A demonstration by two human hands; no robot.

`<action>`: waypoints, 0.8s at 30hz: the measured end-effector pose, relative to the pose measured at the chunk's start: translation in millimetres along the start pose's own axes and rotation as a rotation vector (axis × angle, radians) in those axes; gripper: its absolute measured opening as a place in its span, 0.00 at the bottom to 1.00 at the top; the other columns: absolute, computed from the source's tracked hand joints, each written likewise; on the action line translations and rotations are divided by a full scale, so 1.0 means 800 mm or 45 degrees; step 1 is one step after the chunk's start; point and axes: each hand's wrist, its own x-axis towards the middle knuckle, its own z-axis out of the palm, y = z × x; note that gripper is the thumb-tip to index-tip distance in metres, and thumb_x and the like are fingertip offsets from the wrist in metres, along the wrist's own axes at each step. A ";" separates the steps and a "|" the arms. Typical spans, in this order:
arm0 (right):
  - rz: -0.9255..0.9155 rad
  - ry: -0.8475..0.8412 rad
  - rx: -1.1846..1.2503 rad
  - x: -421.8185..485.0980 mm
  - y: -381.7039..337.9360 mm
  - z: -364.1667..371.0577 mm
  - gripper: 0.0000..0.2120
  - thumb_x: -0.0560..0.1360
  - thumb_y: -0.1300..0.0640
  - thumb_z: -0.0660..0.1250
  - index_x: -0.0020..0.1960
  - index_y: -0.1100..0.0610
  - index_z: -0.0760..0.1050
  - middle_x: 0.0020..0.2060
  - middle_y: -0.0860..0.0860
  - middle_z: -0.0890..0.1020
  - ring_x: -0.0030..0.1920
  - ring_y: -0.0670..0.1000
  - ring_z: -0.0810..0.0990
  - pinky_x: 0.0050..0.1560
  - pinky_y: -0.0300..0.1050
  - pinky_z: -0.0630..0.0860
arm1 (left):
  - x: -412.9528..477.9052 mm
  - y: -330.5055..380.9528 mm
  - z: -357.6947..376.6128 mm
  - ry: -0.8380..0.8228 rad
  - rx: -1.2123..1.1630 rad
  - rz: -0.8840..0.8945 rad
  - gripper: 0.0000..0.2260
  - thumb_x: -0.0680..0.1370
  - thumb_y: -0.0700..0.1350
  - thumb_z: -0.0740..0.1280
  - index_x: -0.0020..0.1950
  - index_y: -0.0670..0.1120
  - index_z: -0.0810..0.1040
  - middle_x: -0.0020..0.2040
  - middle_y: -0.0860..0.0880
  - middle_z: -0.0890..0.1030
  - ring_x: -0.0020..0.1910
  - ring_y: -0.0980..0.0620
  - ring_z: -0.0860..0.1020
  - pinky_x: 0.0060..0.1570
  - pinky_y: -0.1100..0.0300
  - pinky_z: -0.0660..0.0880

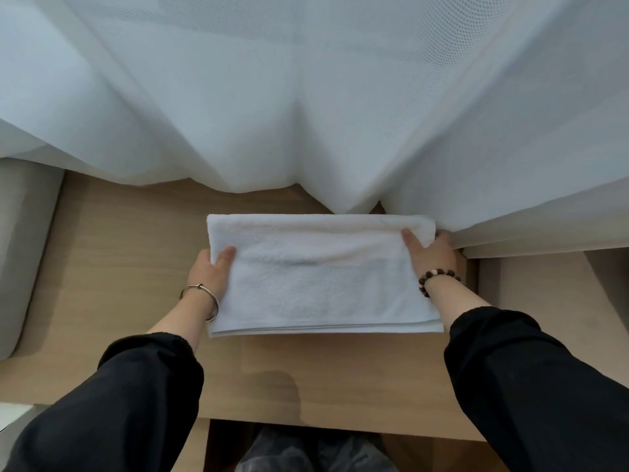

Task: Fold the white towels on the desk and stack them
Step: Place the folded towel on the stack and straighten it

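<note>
Gripping towel [320, 277] ends: left hand [211, 271], right hand [433, 254].

A sheer white curtain [306, 97] hangs (in soft folds); under the curtain's left end sits a grey cushion [20, 250].

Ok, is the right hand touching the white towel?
Touching. The head view shows the right hand pinching the white towel at its right end, thumb lying on top.

Both hands — left hand [211, 272], right hand [430, 255] — grip the folded white towel's [320, 277] ends on the desk [136, 240].
</note>
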 end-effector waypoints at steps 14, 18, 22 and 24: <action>-1.051 -0.132 -1.013 -0.068 -0.029 0.042 0.29 0.80 0.50 0.54 0.78 0.54 0.47 0.77 0.55 0.45 0.76 0.54 0.41 0.73 0.52 0.37 | -0.067 0.024 0.024 0.282 1.020 1.438 0.31 0.65 0.44 0.77 0.67 0.41 0.74 0.68 0.37 0.71 0.67 0.35 0.69 0.62 0.34 0.64; -1.185 -0.388 -1.067 -0.083 0.009 0.031 0.33 0.77 0.45 0.61 0.77 0.53 0.52 0.77 0.53 0.46 0.76 0.52 0.44 0.73 0.47 0.38 | -0.096 0.007 0.056 -0.135 1.322 1.763 0.30 0.57 0.55 0.79 0.56 0.45 0.82 0.61 0.42 0.79 0.60 0.41 0.78 0.54 0.42 0.75; -1.199 -0.505 -1.174 -0.093 0.060 0.001 0.33 0.73 0.43 0.66 0.73 0.53 0.61 0.77 0.53 0.50 0.76 0.52 0.48 0.73 0.46 0.40 | -0.103 -0.010 0.056 -0.245 1.241 1.739 0.24 0.57 0.49 0.80 0.50 0.43 0.83 0.56 0.42 0.81 0.55 0.41 0.80 0.49 0.46 0.78; -1.215 -0.481 -1.131 -0.099 0.070 -0.011 0.28 0.70 0.49 0.72 0.66 0.57 0.70 0.74 0.58 0.61 0.73 0.58 0.60 0.73 0.51 0.53 | -0.103 -0.015 0.053 -0.246 1.149 1.835 0.16 0.62 0.45 0.77 0.47 0.42 0.83 0.53 0.42 0.82 0.51 0.41 0.81 0.46 0.51 0.79</action>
